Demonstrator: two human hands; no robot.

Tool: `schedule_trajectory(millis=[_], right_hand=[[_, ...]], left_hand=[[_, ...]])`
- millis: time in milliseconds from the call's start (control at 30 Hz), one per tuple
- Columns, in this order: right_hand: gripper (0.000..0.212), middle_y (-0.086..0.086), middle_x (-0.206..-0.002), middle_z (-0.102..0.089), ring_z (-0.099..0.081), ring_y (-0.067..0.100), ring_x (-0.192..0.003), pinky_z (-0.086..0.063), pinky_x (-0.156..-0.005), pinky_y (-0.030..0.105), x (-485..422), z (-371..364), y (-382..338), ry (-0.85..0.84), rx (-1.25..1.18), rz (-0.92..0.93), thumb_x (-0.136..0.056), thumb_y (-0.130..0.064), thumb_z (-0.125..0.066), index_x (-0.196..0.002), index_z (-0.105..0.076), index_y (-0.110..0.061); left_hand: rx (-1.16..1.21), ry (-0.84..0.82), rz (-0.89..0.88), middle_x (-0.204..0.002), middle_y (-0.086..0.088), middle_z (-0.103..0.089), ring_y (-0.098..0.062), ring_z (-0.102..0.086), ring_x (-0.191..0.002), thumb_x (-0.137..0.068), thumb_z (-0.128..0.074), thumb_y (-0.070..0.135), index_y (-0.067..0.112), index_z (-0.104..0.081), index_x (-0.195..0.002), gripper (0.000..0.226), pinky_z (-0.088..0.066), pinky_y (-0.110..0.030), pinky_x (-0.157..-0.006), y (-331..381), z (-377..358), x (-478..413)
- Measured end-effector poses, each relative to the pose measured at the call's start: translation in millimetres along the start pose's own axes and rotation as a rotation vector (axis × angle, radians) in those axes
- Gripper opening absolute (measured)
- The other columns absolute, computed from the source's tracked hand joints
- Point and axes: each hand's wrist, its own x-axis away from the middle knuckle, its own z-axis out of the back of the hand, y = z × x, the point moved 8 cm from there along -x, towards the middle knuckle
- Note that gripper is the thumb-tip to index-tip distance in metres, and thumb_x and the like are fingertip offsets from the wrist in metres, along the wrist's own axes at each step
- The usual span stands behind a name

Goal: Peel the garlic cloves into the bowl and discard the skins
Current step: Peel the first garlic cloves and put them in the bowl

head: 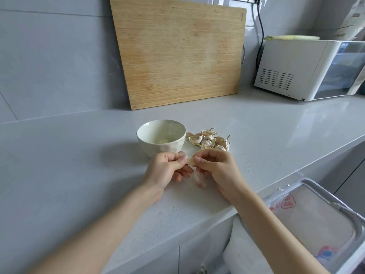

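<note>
Fig. Head view, garlic peeling at a counter (79, 165).

Containers: (a) Pale bowl (158, 149), upright, centre of the counter, just beyond the hands. Inside, at the bottom, lies one pale peeled piece (163, 141); whether more pieces lie with it can't be told. (b) Bin (320, 196), lower R, below the counter edge, w/ a clear liner (316, 224) bearing red and blue print. Nothing in it can be made out through the plastic.

Garlic: unpeeled pile (209, 140) sits on the counter just R of the bowl, its nearest pieces close to the bowl wall and papery husks showing. Loose skins (199, 179) lie on the counter under and between the hands, blurred.

Fingers: L hand (167, 169) and R hand (215, 169) meet in front of the bowl, both raised a little off the counter. Between them is one clove (190, 161), only a small pale part of it visible. L thumb and forefinger pinch its L end; remaining L fingers are curled beneath. R thumb and forefinger pinch its R end; remaining R fingers are curled in toward the palm. Both hands grasp the clove, neither released. How much skin is left on it can't be told.

Background: wooden board (177, 52) leans upright against the tiled wall behind the bowl. White oven (292, 64) stands far R, w/ a green-tipped stalk (292, 37) lying on top.
</note>
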Motion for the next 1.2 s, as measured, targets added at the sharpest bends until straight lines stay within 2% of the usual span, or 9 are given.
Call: schedule_trajectory(millis=[300, 467, 567, 633, 733, 800, 933, 1067, 1200], right_hand=[[0.004, 0.009, -0.071, -0.064, -0.056, 0.014, -0.062, -0.048, -0.061, 0.021, -0.1, -5.8, 1.5, -0.105, -0.278, -0.028, -0.074, -0.004, -0.063, -0.076, -0.067, -0.005], [0.01, 0.003, -0.062, -0.059, -0.052, 0.01, -0.054, -0.045, -0.051, 0.018, -2.3, -4.1, 3.9, -0.069, -0.376, -0.065, -0.087, 0.001, -0.054, -0.085, -0.063, 0.001], [0.013, -0.001, -0.055, -0.053, -0.044, 0.009, -0.049, -0.037, -0.047, 0.018, -2.2, -4.3, 4.7, -0.058, -0.325, -0.06, -0.09, -0.007, -0.055, -0.086, -0.062, 0.003], [0.015, -0.001, -0.052, -0.05, -0.041, 0.009, -0.047, -0.034, -0.044, 0.018, -1.5, -3.5, 4.6, -0.05, -0.303, -0.056, -0.088, -0.01, -0.057, -0.082, -0.061, 0.003], [0.016, 0.001, -0.05, -0.049, -0.04, 0.01, -0.045, -0.034, -0.042, 0.019, -0.6, -3.8, 3.9, -0.051, -0.28, -0.049, -0.084, -0.012, -0.061, -0.077, -0.061, 0.003], [0.017, 0.003, -0.052, -0.052, -0.042, 0.011, -0.045, -0.035, -0.043, 0.02, 0.0, -4.7, 3.6, -0.07, -0.256, -0.044, -0.077, -0.016, -0.065, -0.071, -0.062, -0.001], [0.015, 0.009, -0.067, -0.061, -0.049, 0.013, -0.054, -0.04, -0.051, 0.02, 2.2, -9.1, -0.3, -0.15, -0.272, -0.007, -0.073, -0.012, -0.068, -0.083, -0.07, -0.001], [0.03, 0.02, -0.088, -0.065, -0.05, 0.018, -0.066, -0.045, -0.063, 0.023, 3.8, -13.5, -6.6, -0.196, -0.219, 0.079, -0.078, -0.009, -0.066, -0.105, -0.067, 0.004], [0.02, 0.004, -0.066, -0.065, -0.047, 0.013, -0.055, -0.041, -0.052, 0.021, 2.8, -8.4, -9.7, -0.071, -0.144, 0.137, -0.076, -0.019, -0.066, -0.083, -0.067, -0.001]], left_hand=[[0.012, -0.136, 0.148, -0.051, -0.006, -0.06, -0.011, -0.05, -0.042, -0.09, -0.053, 0.003, 0.002, -0.058, -0.07, 0.02, -0.03, -0.015, -0.035, 0.0, -2.1, 1.5], [-0.184, -0.149, 0.063, -0.054, -0.005, -0.059, -0.008, -0.049, -0.041, -0.085, -0.063, 0.003, 0.005, -0.06, -0.079, 0.007, -0.032, -0.015, -0.035, 0.0, -8.6, 2.7], [-0.222, -0.121, 0.024, -0.058, -0.004, -0.057, -0.008, -0.05, -0.042, -0.075, -0.072, -0.001, 0.014, -0.057, -0.102, 0.034, -0.032, -0.017, -0.037, 3.0, -7.3, 5.1], [-0.227, -0.118, 0.007, -0.064, 0.002, -0.058, -0.006, -0.051, -0.049, -0.074, -0.074, 0.001, 0.022, -0.058, -0.106, 0.042, -0.034, -0.018, -0.042, 5.5, -6.9, 5.4], [-0.256, -0.077, -0.073, -0.079, 0.005, -0.063, -0.007, -0.054, -0.069, -0.08, -0.071, 0.019, 0.027, -0.065, -0.098, 0.02, -0.04, -0.019, -0.053, 12.9, -4.9, 4.5], [-0.262, -0.038, -0.139, -0.08, 0.002, -0.065, -0.006, -0.054, -0.071, -0.086, -0.064, 0.025, 0.025, -0.068, -0.088, 0.004, -0.042, -0.018, -0.06, 16.9, -2.7, 2.6], [-0.288, 0.015, -0.196, -0.068, 0.004, -0.065, -0.005, -0.054, -0.067, -0.09, -0.059, 0.02, 0.02, -0.07, -0.078, 0.016, -0.044, -0.019, -0.071, 18.8, 2.3, 0.2], [-0.253, 0.032, -0.19, -0.064, 0.002, -0.059, 0.0, -0.048, -0.058, -0.093, -0.055, 0.022, 0.015, -0.068, -0.073, 0.025, -0.036, -0.007, -0.054, 22.5, 4.4, -0.1], [-0.234, -0.009, -0.165, -0.065, 0.006, -0.056, 0.007, -0.046, -0.052, -0.097, -0.045, 0.023, 0.016, -0.06, -0.069, 0.033, -0.034, -0.004, -0.051, 21.1, -4.9, 1.8]])
